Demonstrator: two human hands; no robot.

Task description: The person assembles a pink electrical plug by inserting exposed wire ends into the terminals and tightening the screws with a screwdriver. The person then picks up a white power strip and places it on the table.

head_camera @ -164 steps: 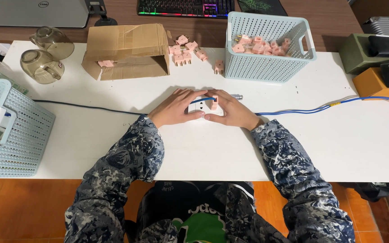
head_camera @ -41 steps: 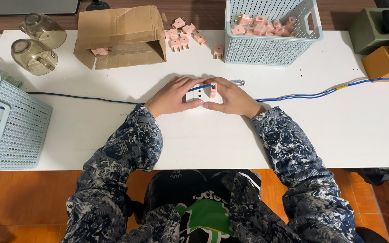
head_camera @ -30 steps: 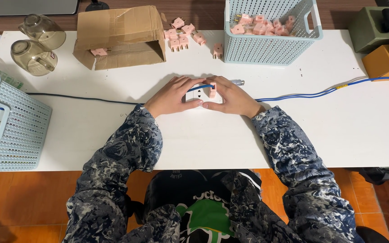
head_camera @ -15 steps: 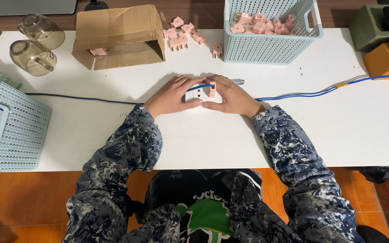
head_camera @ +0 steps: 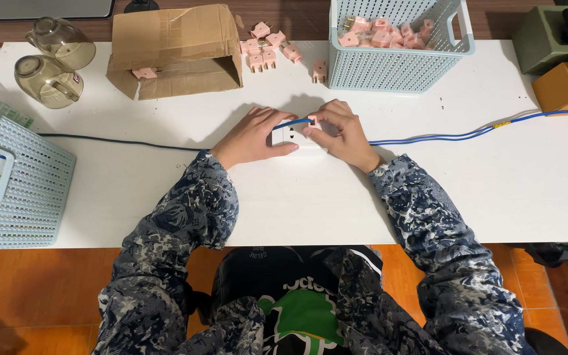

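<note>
A small white socket block (head_camera: 288, 136) lies at the middle of the white table (head_camera: 520, 190). My left hand (head_camera: 251, 137) grips its left side. My right hand (head_camera: 340, 131) rests on its right end, fingers pinched on a small pink plug (head_camera: 312, 121) at the block's top. A blue cable (head_camera: 461, 135) runs off to the right from under my right hand; a short blue piece (head_camera: 292, 123) crosses the block.
A pale blue basket (head_camera: 399, 62) of pink plugs stands at the back right. Loose pink plugs (head_camera: 267, 47) lie beside an open cardboard box (head_camera: 175, 49). Two glass mugs (head_camera: 50, 62) sit back left. Another basket (head_camera: 18, 181) is at the left edge. A black cable (head_camera: 119, 141) runs left.
Hardly anything differs: both hands stay on the socket block with only slight finger shifts. The camera has tilted a little since the oldest frame.
</note>
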